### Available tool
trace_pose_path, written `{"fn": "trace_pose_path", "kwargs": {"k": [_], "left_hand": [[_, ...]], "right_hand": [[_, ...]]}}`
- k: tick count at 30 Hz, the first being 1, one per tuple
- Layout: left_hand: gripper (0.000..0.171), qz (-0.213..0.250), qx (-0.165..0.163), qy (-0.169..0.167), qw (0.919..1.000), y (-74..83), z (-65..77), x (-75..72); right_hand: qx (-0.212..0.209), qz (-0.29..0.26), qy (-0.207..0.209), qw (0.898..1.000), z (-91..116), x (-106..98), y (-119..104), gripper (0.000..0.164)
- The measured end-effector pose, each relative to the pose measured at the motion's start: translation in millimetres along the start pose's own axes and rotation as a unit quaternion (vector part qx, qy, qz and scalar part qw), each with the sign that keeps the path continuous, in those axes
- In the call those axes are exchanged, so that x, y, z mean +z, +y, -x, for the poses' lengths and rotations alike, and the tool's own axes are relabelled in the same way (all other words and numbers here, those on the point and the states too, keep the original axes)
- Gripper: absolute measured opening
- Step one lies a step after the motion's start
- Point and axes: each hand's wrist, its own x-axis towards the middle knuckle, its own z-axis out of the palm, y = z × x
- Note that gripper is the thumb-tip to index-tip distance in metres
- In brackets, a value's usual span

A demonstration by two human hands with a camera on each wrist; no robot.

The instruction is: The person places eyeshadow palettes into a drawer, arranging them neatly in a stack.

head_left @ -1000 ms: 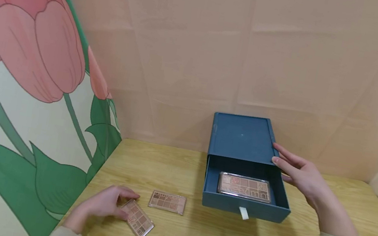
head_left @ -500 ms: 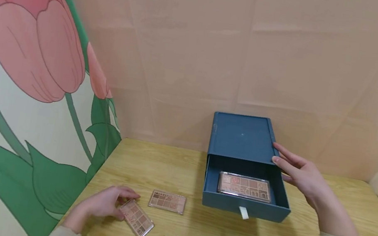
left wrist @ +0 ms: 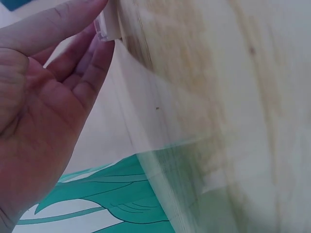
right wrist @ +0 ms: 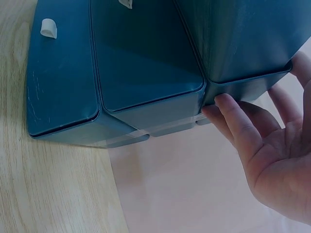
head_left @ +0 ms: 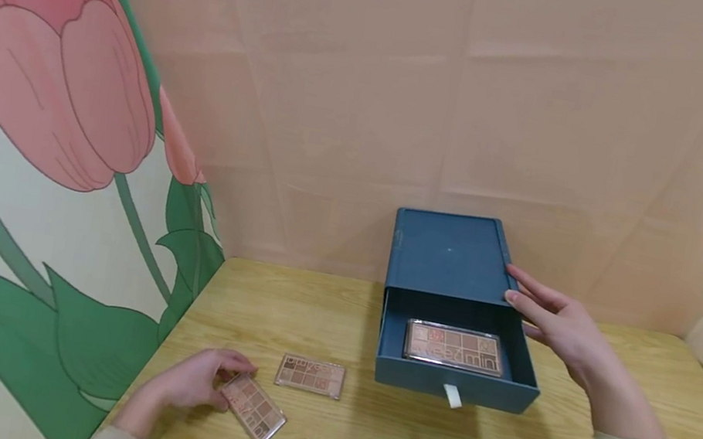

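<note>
My left hand (head_left: 198, 379) is at the upper left end of a tilted eyeshadow palette (head_left: 255, 408) on the table. In the left wrist view, thumb and fingers pinch that palette's end (left wrist: 109, 22); most of it is cut off. A second eyeshadow palette (head_left: 311, 376) lies flat just beyond. To the right stands a blue drawer box (head_left: 451, 253), its top drawer (head_left: 456, 385) pulled out with a larger eyeshadow palette (head_left: 456, 348) inside. My right hand (head_left: 568, 332) rests against the box's right side, fingertips touching near the drawer opening, as the right wrist view (right wrist: 272, 141) also shows.
Two lower drawers (right wrist: 60, 82) of the box are closed, with white pull tabs (right wrist: 48, 28). A white tab (head_left: 453, 396) hangs from the open drawer's front. Behind the wooden table (head_left: 301, 305) hangs a pinkish cloth (head_left: 359, 95); a tulip-printed panel (head_left: 78, 85) borders the left.
My left thumb has slid back from the face of the tilted palette to its end. The right hand, the drawer and the other palettes hold their places.
</note>
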Motion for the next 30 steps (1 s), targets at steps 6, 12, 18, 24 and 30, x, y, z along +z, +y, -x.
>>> {"fn": "trace_pose_path", "kwargs": {"k": [6, 12, 18, 24, 30], "left_hand": [[0.064, -0.009, 0.003, 0.004, 0.9999, -0.6, 1.4, 1.9], [0.066, -0.017, 0.011, 0.006, 0.9998, -1.3, 0.8, 5.1], [0.064, -0.04, 0.02, 0.011, 0.999, -2.5, 0.9, 7.2], [0.058, -0.05, 0.028, 0.004, 0.9984, -3.5, 0.9, 5.9], [0.056, -0.053, 0.035, 0.0, 0.998, -2.4, 1.4, 4.4]], "right_hand": [[0.0, -0.001, -0.001, 1.0, -0.1, 0.2, 0.3, 0.077], [0.0, -0.006, -0.001, 1.0, -0.3, 0.8, 0.7, 0.078], [0.0, -0.003, 0.001, 1.0, -0.3, 1.0, 1.9, 0.078], [-0.002, -0.01, -0.002, 1.0, -0.2, 1.5, 1.2, 0.076], [-0.001, -0.008, 0.001, 1.0, 0.1, 0.6, 1.1, 0.077]]}}
